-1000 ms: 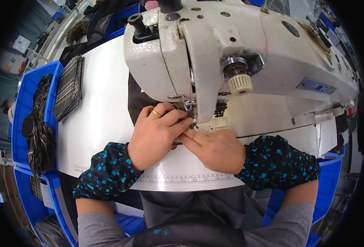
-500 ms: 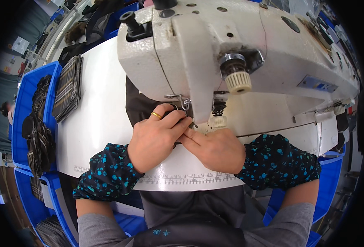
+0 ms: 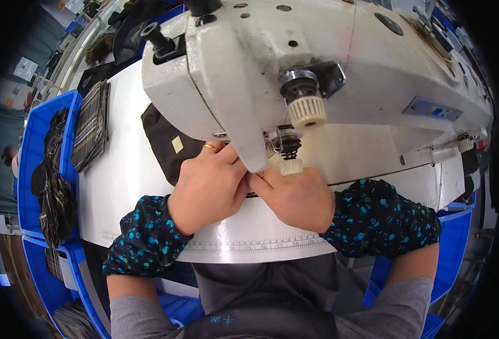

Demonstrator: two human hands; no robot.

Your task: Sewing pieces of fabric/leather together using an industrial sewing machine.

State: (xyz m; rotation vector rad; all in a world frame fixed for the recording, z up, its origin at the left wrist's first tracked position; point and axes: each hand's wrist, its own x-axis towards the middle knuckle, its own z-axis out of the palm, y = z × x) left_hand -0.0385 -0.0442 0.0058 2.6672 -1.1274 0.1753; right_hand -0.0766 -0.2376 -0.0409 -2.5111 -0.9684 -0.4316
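Observation:
A white sewing machine (image 3: 227,85) stands over the work, its head hiding the needle and several fingertips. Under it lies a dark fabric piece (image 3: 167,141) bearing a small pale diamond-shaped patch (image 3: 177,144). My left hand (image 3: 208,185), with a ring on one finger, is closed on the cloth beside the presser area, fingers bent over it. My right hand (image 3: 295,199) meets it from the right, thumb and fingers pinched together at the fabric's near edge. Most of the gripped edge is hidden beneath both hands.
Folded plaid cloth pieces (image 3: 91,127) lie at the white table's (image 3: 125,152) left edge, beside a blue bin (image 3: 28,195) holding more dark and plaid pieces. A printed ruler strip (image 3: 260,246) runs along the near edge. The tension knob (image 3: 306,111) juts out above my right hand.
The machine appears shifted left in the picture. More of the dark fabric shows at the left, now with its pale patch visible. My left fingertips have gone further behind the machine head.

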